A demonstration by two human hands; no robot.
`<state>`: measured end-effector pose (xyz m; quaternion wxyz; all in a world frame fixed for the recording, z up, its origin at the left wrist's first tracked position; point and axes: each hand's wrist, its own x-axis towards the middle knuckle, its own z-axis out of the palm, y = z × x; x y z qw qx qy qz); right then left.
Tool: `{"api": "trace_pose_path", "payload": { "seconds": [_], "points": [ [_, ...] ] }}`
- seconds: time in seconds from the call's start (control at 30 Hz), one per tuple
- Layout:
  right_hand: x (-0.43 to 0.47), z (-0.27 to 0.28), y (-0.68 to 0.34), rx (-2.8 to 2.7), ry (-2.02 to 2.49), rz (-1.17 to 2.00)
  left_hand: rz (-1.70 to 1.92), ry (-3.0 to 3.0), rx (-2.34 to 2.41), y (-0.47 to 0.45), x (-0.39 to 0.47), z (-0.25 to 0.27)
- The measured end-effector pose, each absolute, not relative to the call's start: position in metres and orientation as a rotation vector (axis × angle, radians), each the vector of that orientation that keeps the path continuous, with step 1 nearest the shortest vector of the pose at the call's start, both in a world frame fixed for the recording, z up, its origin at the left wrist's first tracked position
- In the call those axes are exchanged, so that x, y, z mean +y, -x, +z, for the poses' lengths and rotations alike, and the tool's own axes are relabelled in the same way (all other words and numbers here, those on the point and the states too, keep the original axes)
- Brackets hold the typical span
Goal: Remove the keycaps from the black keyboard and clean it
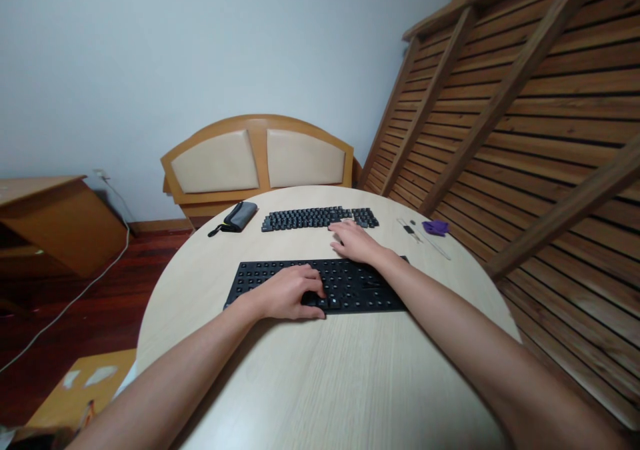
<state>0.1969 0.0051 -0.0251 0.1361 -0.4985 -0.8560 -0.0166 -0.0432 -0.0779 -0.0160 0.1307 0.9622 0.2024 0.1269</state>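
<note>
A black keyboard (365,287) lies flat on the table, most of its keys bare of caps, with a few caps on the bottom row. My left hand (293,292) rests on its front part, fingers bent over the bottom row and thumb along the front edge. Beyond the keyboard, loose black keycaps (300,219) are laid out in rows in a keyboard pattern. My right hand (354,240) reaches over the keyboard to the near edge of these keycaps. Its fingers stretch forward, the thumb apart from them. I see nothing held in it.
The round table (320,383) carries a grey and black zip pouch (240,217) at left. At right lie a purple cloth (435,228), a thin pale tool (440,249) and a small black-and-wire item (410,230). A wooden slatted panel (540,137) leans close on the right.
</note>
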Motion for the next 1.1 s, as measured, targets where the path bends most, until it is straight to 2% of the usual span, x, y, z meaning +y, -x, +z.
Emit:
{"api": "trace_pose_path", "payload": {
  "seconds": [0.37, 0.67, 1.1],
  "points": [
    [0.028, -0.035, -0.181, -2.508, 1.523, -0.116, 0.37, -2.807, 0.578, 0.044, -0.076, -0.017],
    [0.021, -0.034, -0.182, -2.473, 1.527, -0.032, 0.329, -2.797, 0.594, 0.047, -0.076, -0.013],
    [-0.057, -0.015, -0.202, -2.325, 1.417, 0.16, 0.342, -2.764, 0.631, 0.047, -0.081, -0.009]
  ]
}}
